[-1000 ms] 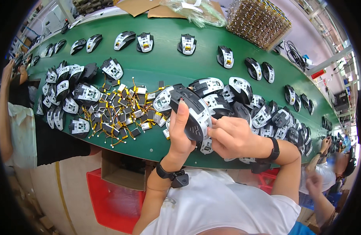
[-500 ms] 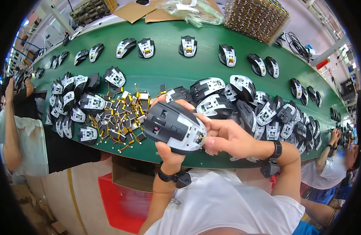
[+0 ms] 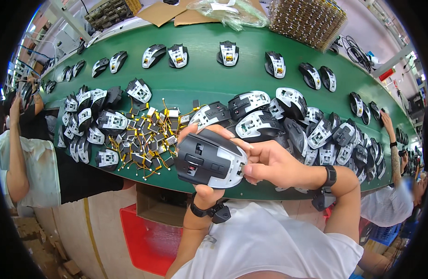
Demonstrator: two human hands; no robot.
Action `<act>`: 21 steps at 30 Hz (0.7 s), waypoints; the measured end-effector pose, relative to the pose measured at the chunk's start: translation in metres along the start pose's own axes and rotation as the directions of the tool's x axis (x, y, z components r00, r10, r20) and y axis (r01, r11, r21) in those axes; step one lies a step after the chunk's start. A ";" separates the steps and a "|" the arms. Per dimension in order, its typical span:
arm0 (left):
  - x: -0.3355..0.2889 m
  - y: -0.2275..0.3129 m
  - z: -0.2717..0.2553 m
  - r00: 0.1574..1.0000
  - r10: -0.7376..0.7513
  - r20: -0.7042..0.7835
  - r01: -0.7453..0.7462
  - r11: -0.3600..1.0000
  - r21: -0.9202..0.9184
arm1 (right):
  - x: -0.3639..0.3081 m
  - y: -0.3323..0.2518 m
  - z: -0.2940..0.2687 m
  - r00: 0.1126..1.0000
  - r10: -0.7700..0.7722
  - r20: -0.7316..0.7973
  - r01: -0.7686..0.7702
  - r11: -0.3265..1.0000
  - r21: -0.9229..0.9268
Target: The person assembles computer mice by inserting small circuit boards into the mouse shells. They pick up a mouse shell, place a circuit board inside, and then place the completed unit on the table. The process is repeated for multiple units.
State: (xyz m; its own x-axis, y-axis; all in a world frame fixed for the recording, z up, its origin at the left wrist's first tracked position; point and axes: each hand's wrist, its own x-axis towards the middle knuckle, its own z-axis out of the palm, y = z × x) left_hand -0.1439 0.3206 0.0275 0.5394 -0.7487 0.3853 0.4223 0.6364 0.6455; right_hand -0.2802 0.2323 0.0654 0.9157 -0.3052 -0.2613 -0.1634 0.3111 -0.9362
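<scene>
A black and silver-white computer mouse shell (image 3: 200, 160) rests in my left hand (image 3: 206, 194), its underside up. The left fingers curl over the far edge and the thumb presses the near edge. My right hand (image 3: 276, 162) is closed in a pinch at the mouse's right end, beside a small opening in the pale part. What those fingertips hold, if anything, is too small to make out. Just left of the mouse lies a pile of small battery packs (image 3: 151, 135) with yellow and dark wires. Part-built mice (image 3: 258, 124) are heaped behind and right of my hands.
Another heap of mice (image 3: 84, 117) sits at the left. A spaced row of mice (image 3: 229, 53) runs along the green table (image 3: 202, 76). Farther back are cardboard and a honeycomb-like stack (image 3: 307, 21). A red bin (image 3: 149, 242) stands below. Co-workers sit on both sides.
The yellow bit at the mouse's opening no longer shows beside my right fingertips. The mouse has turned slightly in my left hand. At the right, a co-worker's arm now reaches across the table.
</scene>
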 end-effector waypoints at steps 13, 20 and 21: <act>0.005 -0.029 -0.025 0.999 -0.027 0.041 0.035 0.977 -0.211 | -0.024 -0.002 -0.024 0.938 -0.222 -0.265 0.234 0.972 0.014; 0.004 -0.031 -0.008 0.995 -0.096 0.008 0.095 0.951 -0.293 | 0.001 0.000 -0.010 0.722 -0.622 -0.304 0.573 0.783 -0.242; 0.004 -0.029 -0.002 0.994 -0.102 -0.025 0.089 0.946 -0.312 | 0.001 0.000 -0.006 0.694 -0.658 -0.293 0.604 0.753 -0.260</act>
State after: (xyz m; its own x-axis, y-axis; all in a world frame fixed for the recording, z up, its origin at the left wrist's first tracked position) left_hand -0.1523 0.2997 0.0094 0.5115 -0.8049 0.3008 0.6749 0.5930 0.4392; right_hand -0.2813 0.2263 0.0632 0.6355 -0.6802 0.3654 0.3345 -0.1840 -0.9243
